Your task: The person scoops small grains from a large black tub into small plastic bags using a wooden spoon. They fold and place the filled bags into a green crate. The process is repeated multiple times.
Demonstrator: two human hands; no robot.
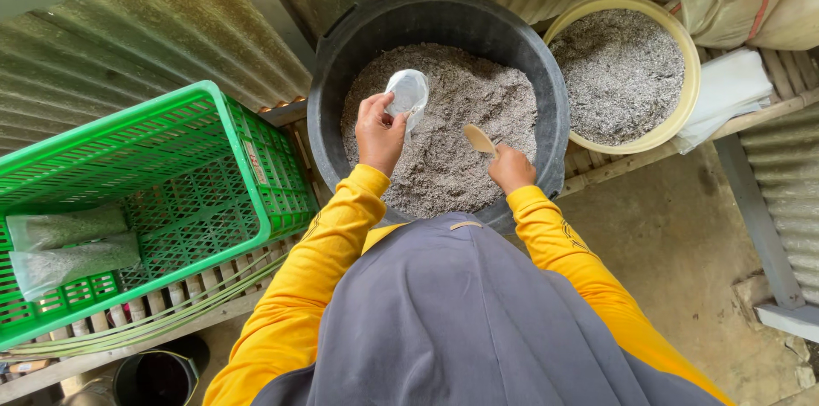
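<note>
green slatted crate [171, 167] sitting at far left holding two filled bags | left hand [378, 135] pinching a small clear plastic bag [408, 95], mouth facing right | right hand [510, 169] fingers closing around a tan scoop [479, 139], long axis angling up-left toward the bag | both hovering over gritty grey mix in the black tub [341, 48] | yellow basin [682, 116] sitting right

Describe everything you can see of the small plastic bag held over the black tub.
The small plastic bag is clear, thin and crumpled, with its mouth held open. The left hand pinches it from below, above the grey grainy mix in the black tub. It looks nearly empty. The wooden scoop in the right hand sits apart from it.
</note>
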